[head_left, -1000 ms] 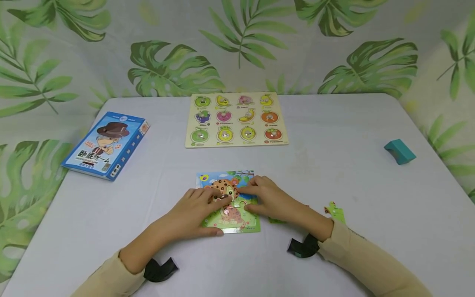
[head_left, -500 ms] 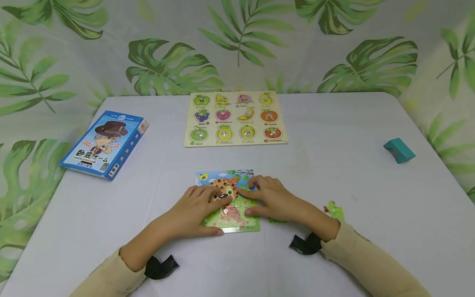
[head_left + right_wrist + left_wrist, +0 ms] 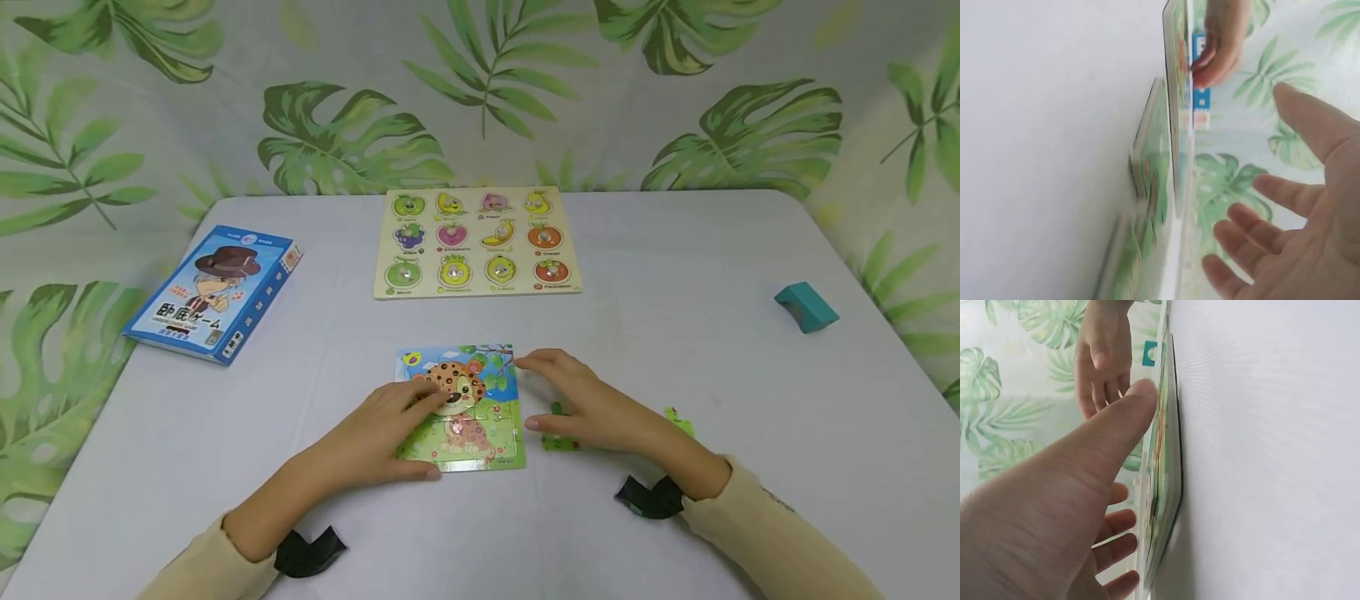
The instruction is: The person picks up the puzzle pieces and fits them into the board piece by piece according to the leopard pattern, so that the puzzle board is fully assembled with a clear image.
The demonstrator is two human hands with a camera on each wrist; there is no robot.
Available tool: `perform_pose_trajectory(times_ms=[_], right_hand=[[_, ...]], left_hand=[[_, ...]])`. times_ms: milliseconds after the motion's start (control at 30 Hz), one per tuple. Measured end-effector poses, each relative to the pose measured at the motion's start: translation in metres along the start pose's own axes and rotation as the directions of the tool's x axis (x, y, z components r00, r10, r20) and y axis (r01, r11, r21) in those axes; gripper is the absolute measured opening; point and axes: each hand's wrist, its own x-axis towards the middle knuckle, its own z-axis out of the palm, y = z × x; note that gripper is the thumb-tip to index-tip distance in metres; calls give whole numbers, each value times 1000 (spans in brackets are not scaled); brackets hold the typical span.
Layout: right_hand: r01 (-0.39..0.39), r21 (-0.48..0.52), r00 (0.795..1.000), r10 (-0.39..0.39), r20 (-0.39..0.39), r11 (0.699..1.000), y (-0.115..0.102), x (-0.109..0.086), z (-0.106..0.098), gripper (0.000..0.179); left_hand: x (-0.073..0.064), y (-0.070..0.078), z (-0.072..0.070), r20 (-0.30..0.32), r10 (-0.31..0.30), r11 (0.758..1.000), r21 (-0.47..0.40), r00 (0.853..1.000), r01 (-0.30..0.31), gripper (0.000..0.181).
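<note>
A small jigsaw puzzle (image 3: pixel 468 446) with a spotted leopard cub on grass lies in its frame at the middle of the table. My left hand (image 3: pixel 367 437) is over its left side, fingers relaxed, with the thumb (image 3: pixel 1141 390) at the near edge. Just right of the puzzle, my right hand (image 3: pixel 588 404) is spread and holds nothing, as the right wrist view also shows. Below that hand lies a loose green puzzle piece (image 3: pixel 558 443), partly hidden by it. Another green piece (image 3: pixel 680 421) shows behind the right forearm.
Behind the puzzle lies a wooden fruit peg board (image 3: pixel 478 242). A blue game box (image 3: pixel 213 292) stands at the left edge of the white table (image 3: pixel 675 275). Toward the right edge sits a teal arched block (image 3: pixel 807 306).
My right hand has drawn back to the right off the puzzle, its fingers spreading. My left hand has slid slightly left, showing more of the cub's face.
</note>
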Motion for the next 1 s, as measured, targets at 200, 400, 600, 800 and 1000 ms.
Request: perform_pose_trajectory(times_ms=[200, 400, 600, 800, 1000], right_hand=[[25, -9, 994, -25, -105, 1000, 2, -21, -10, 72], [33, -16, 990, -35, -138, 999, 9, -36, -7, 77], [-2, 4, 993, 2, -120, 1000, 21, -40, 1, 79], [-22, -9, 996, 21, -84, 1000, 29, -40, 7, 82], [-37, -56, 996, 32, -77, 998, 33, -40, 10, 79]], left_hand=[[-17, -6, -3, -60, -116, 993, -39, 991, 114, 90], [-31, -12, -1, -69, -200, 978, -81, 977, 194, 88], [-36, -15, 0, -51, -246, 963, -129, 968, 238, 89], [-37, -17, 0, -38, -240, 961, -149, 970, 232, 87], [-38, -17, 0, -44, -226, 963, -164, 973, 216, 86]])
